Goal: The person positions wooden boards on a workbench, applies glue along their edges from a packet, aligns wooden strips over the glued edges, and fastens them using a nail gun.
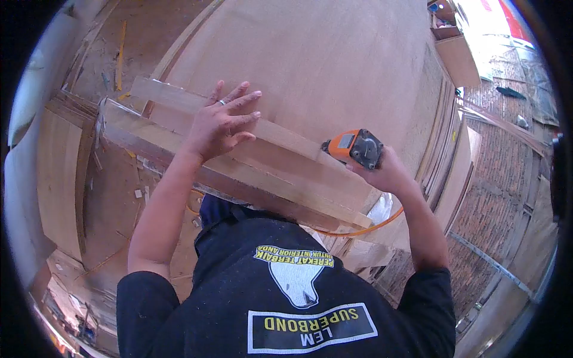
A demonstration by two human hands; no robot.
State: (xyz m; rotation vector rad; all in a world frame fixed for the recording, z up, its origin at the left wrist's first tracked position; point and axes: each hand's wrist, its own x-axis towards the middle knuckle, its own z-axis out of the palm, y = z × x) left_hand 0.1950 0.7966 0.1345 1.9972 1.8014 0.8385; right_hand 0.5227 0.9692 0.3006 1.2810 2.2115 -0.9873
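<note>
Woodworking workshop, by the stacked boards (440,134), orange power tool (345,145) and scattered scraps (122,55)

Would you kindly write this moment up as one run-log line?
left hand: spread open over wooden strip | right hand: gripping orange tool by the strip | tool contact: unclear | large panel: beyond the strip

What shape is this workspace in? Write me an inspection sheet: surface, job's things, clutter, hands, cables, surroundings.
Surface: broad wooden panel, light brown.
Job's things: orange-and-black tool near the long wooden piece.
Clutter: scraps and a yellowish strip at the left.
Hands: left hand spread open over the wooden piece; right hand grips the tool.
Cables: orange hose curving near the torso; connection not visible.
Surroundings: stacked boards left; brick-patterned ground right.
</note>
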